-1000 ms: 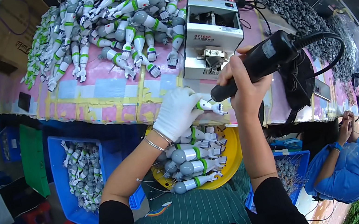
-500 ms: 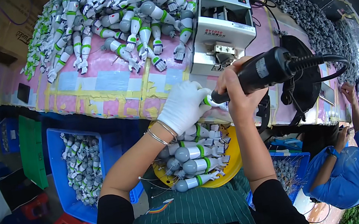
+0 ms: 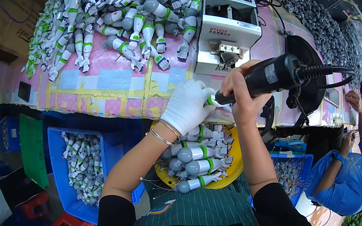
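Note:
My left hand [image 3: 188,106], in a white glove with two metal bangles at the wrist, is closed on a white toy arm with a green band [image 3: 213,101]; most of the part is hidden by my fingers. My bare right hand [image 3: 245,95] grips a black corded electric screwdriver [image 3: 270,75]. Its narrow front end points left, against or very close to the toy arm; the exact contact cannot be made out. Below my hands, a yellow bowl [image 3: 234,171] on my lap holds several toy arms [image 3: 201,152] with grey ball ends.
A white-and-grey bench machine [image 3: 220,31] stands on the taped pink table beyond my hands. Toy arms [image 3: 142,19] lie heaped at its left, dark small parts [image 3: 316,11] at its right. A blue bin [image 3: 61,179] is lower left. A co-worker in blue [image 3: 342,177] sits at right.
Both hands hold almost the same place, with the screwdriver tilted and shifted slightly to the right. The whole view has shifted a little. The co-worker's raised hand has dropped slightly.

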### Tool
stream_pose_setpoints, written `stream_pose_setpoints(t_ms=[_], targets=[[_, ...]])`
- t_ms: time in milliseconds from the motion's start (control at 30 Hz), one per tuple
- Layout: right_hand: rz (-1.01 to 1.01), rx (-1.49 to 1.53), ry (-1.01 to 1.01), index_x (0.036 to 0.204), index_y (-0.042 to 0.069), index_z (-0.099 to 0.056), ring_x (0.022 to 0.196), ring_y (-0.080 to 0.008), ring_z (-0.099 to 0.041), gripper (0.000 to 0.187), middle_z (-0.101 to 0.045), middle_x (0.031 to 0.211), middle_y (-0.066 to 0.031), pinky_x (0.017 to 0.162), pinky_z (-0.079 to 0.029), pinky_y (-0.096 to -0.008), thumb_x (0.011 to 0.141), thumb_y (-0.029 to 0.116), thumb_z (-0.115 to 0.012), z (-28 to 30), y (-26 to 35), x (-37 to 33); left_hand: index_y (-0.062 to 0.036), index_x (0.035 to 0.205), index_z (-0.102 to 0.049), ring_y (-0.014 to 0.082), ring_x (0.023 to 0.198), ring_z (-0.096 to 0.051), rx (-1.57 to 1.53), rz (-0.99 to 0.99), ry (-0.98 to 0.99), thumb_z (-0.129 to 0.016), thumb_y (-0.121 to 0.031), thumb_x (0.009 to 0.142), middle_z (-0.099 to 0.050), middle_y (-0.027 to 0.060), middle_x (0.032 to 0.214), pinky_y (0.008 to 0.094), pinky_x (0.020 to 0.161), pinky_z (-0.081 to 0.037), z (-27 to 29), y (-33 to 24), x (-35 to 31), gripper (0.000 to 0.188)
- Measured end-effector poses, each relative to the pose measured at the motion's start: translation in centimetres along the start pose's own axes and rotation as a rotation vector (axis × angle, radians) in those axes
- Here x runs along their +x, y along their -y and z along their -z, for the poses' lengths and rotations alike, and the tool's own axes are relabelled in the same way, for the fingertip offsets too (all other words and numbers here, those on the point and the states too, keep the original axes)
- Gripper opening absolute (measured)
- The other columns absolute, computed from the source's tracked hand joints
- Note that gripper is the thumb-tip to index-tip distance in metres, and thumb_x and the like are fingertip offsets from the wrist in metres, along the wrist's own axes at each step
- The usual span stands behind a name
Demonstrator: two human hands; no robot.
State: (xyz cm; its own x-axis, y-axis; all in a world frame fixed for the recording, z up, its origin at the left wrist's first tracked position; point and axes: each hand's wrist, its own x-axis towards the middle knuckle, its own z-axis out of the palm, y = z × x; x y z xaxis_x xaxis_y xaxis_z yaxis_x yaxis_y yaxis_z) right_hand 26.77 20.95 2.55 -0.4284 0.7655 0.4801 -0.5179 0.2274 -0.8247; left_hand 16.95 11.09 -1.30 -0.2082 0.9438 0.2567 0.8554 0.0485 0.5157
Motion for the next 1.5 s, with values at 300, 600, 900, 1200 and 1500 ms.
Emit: stream_pose_setpoints(t_ms=[300,600,900,1200,1500], targets=[[-0.040,-0.216,-0.134,0.092,-0.002,-0.050,0.047,-0.0126,-0.051,0.011,-0.052,0.060,-0.0056,0.050,-0.044,-0.0271,0.089,-0.004,-0.060,-1.0,-0.1,0.5,-0.0112,0.087,-0.067,0.0295,0.086,-0.060,0.019,-0.017,0.011,-0.077,-0.023,0.067,-0.060,0.0084,0.083,0.0418,0.077,-0.048,0.0,0.4,0.2,0.024],[-0.126,0.009,-0.104,0.107,-0.004,-0.048,0.045,-0.0147,-0.049,0.020,-0.050,0.057,-0.0065,0.047,-0.044,-0.0296,0.089,-0.001,-0.058,-1.5,4.2,1.7,-0.0062,0.093,-0.067,0.0316,0.084,-0.061,0.077,-0.063,0.127,-0.077,-0.026,0.070,-0.063,0.0116,0.087,0.0426,0.077,-0.048,1.3,-0.6,-1.6,0.032],[0.029,0.013,-0.038,0.108,-0.003,-0.049,0.050,-0.0152,-0.050,0.020,-0.050,0.063,-0.0066,0.050,-0.046,-0.0295,0.091,0.002,-0.057,-0.7,4.8,5.5,-0.0074,0.110,-0.062,0.0320,0.093,-0.060,-0.236,-0.283,0.118,-0.074,-0.029,0.075,-0.063,0.0106,0.099,0.0433,0.081,-0.047,7.0,-1.5,-6.5,0.043],[0.133,-0.081,-0.107,0.099,-0.004,-0.053,0.051,-0.0135,-0.055,0.014,-0.056,0.061,-0.0070,0.055,-0.047,-0.0264,0.091,0.003,-0.063,-2.0,3.5,9.0,-0.0087,0.103,-0.067,0.0314,0.110,-0.057,0.685,0.114,-0.280,-0.062,-0.004,0.074,-0.063,0.0128,0.112,0.0426,0.089,-0.047,11.8,16.8,-1.3,0.029],[0.052,-0.192,-0.044,0.092,-0.002,-0.055,0.050,-0.0117,-0.056,0.014,-0.056,0.063,-0.0050,0.051,-0.045,-0.0254,0.087,0.003,-0.067,-2.4,2.1,8.8,-0.0093,0.098,-0.062,0.0299,0.100,-0.060,0.596,-0.045,-0.058,-0.071,-0.009,0.071,-0.064,0.0106,0.100,0.0436,0.085,-0.046,12.9,16.4,-1.0,0.028]])
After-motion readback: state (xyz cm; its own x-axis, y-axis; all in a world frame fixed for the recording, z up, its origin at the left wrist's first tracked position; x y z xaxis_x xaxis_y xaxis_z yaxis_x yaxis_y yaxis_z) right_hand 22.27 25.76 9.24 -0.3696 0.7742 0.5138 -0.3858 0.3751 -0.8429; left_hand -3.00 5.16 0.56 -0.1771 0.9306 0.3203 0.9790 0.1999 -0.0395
